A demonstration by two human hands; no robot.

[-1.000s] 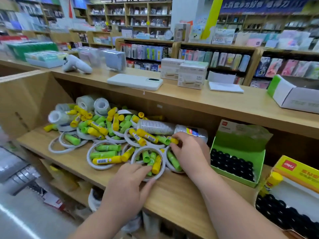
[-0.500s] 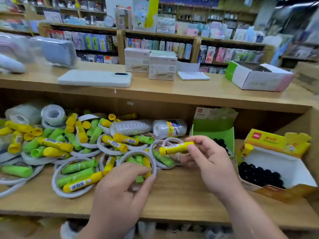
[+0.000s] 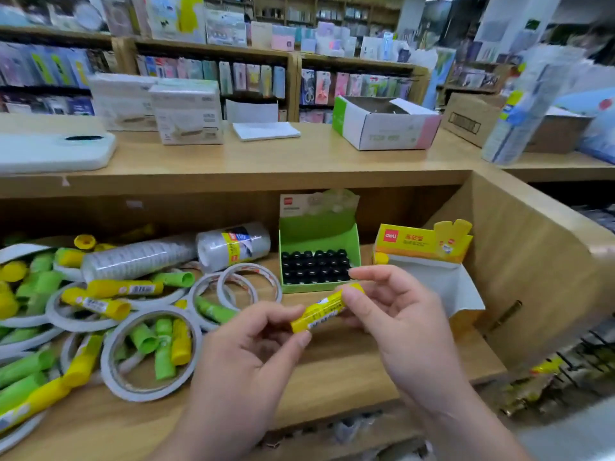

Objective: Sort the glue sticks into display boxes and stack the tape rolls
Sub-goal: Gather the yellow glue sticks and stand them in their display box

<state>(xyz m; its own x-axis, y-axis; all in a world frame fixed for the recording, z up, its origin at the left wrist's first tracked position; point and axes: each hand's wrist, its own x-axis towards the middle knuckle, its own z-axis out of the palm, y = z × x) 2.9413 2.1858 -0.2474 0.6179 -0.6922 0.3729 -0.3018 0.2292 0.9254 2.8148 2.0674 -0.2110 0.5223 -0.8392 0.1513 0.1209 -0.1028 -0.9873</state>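
Note:
A yellow glue stick is held between both hands above the lower shelf. My left hand pinches its lower end and my right hand pinches its upper end. To the left lies a heap of green and yellow glue sticks mixed with flat white tape rolls. Two wrapped sleeves of clear tape lie behind the heap. A green display box with black caps inside stands behind my hands. A yellow display box stands to its right, partly hidden by my right hand.
The lower wooden shelf ends at a wooden side wall on the right. On the upper counter sit a white phone, white packs, a paper pad and an open white box.
My right hand lifted a yellow glue stick out of the heap and brought it right. My left hand left the tape roll and took the stick's other end. The view swung right.

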